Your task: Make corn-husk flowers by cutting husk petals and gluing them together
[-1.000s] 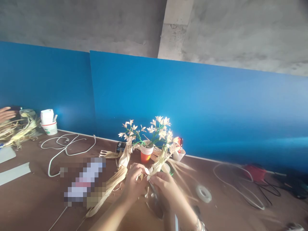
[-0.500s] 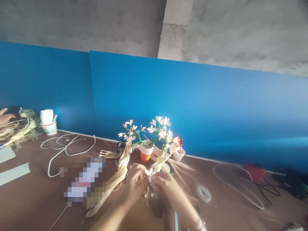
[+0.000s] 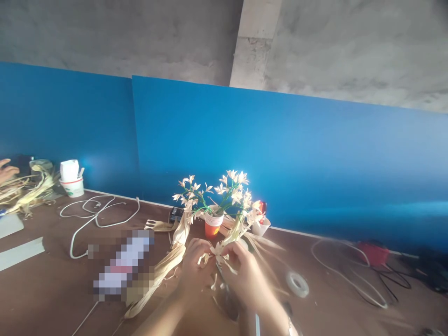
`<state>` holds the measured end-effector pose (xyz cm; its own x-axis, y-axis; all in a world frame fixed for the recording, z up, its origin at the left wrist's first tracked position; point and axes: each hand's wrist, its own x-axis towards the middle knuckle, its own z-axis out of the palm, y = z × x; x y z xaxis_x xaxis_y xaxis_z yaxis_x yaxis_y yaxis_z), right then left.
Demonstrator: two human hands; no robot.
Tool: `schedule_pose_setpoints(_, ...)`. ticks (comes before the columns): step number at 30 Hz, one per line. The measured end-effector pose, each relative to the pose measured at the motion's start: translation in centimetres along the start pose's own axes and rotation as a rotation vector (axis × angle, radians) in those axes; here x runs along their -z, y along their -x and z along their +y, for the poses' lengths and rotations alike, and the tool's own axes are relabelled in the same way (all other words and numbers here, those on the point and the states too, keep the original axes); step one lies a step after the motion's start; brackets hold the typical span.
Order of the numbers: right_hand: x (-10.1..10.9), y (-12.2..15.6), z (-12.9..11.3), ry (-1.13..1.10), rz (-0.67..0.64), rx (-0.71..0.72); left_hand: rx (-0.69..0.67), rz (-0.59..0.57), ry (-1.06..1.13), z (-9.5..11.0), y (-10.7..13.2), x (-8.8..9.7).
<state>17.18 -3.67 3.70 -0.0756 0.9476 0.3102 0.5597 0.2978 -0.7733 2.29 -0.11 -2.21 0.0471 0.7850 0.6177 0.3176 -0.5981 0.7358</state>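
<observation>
My left hand (image 3: 193,269) and my right hand (image 3: 245,275) meet low in the middle of the view, both pinched on a small pale husk flower (image 3: 213,255) held between them. Thin cream petals stick out between the fingertips. Just behind the hands stands an orange and white paper cup (image 3: 213,224) with a bunch of finished husk flowers (image 3: 220,191) on green stems. Long dry corn husks (image 3: 167,266) lie on the brown table (image 3: 52,289) to the left of my left hand.
A white cable (image 3: 93,214) loops at the left, a tape roll (image 3: 297,283) lies to the right, and a red tool with black and white cords (image 3: 373,254) sits further right. Another person's hand (image 3: 5,171) rests on husks at the far left by a white cup (image 3: 72,179). Blue panels back the table.
My right hand's fingers have curled further over the small flower and shifted slightly right; the flower has turned between my fingertips. The other person's hand at the far left has drawn back.
</observation>
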Motion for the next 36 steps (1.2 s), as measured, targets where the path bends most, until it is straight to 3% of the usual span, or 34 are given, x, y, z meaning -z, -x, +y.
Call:
schedule_pose_setpoints(4,-0.6,0.4,-0.6,0.299,0.1,0.142,-0.054,0.015,-0.052,0.4,0.0,0.1)
schedule_pose_setpoints(8,-1.3,0.5,-0.4,0.358,0.154,0.22,-0.108,0.004,-0.104,0.8,0.0,0.1)
schedule_pose_setpoints(18,-2.5,0.8,-0.6,0.445,0.219,0.158,-0.173,0.033,-0.138,0.8,0.4,-0.2)
schedule_pose_setpoints(22,-1.8,0.9,-0.7,0.276,0.142,0.192,-0.079,0.051,-0.064,0.5,0.3,-0.1)
schedule_pose_setpoints(28,-1.3,0.3,0.2,-0.153,0.055,-0.145,0.034,0.06,0.044,0.0,0.1,0.3)
schedule_pose_setpoints(32,-1.5,-0.1,0.4,-0.407,-0.063,-0.254,0.004,0.043,0.043,-0.2,0.2,0.1)
schedule_pose_setpoints(36,-1.7,-0.2,0.3,-0.511,-0.078,-0.32,-0.004,0.047,0.046,0.0,0.2,0.1)
